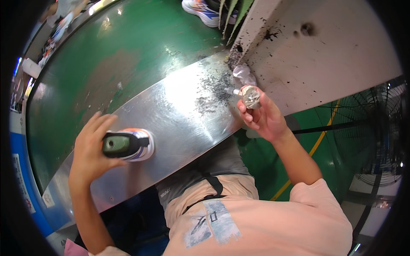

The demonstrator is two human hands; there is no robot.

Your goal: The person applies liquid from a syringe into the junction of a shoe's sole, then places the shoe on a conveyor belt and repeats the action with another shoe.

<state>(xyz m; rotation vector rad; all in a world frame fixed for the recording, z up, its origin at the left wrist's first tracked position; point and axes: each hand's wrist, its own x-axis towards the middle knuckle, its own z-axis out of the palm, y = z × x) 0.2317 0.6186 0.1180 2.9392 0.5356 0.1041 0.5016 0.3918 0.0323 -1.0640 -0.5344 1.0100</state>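
Shoe [146, 150], white with orange and blue-purple: sits on the metal ledge [179, 123] between 8 and 9 o'clock, opening up. Inside it, a green block [117, 144] with a round hole in its top fills the opening (the dark collar wraps around it). Left hand [92, 147], 9 o'clock, at the shoe's left end: fingers spread and loose, not closed; it is blurred, so touching or just beside, can't tell. Right hand [262, 115], 2 o'clock: fingers and thumb curled, grasping a crumpled greyish lump [250, 97], held up. White crumpled wad [244, 75] just past it at 1 o'clock, near dark specks [213, 91] on the ledge. Green surface [102, 64] at 10 o'clock; another shoe [201, 12] at 12. Beige panel [337, 55] at 2, fan [376, 141] at 3.
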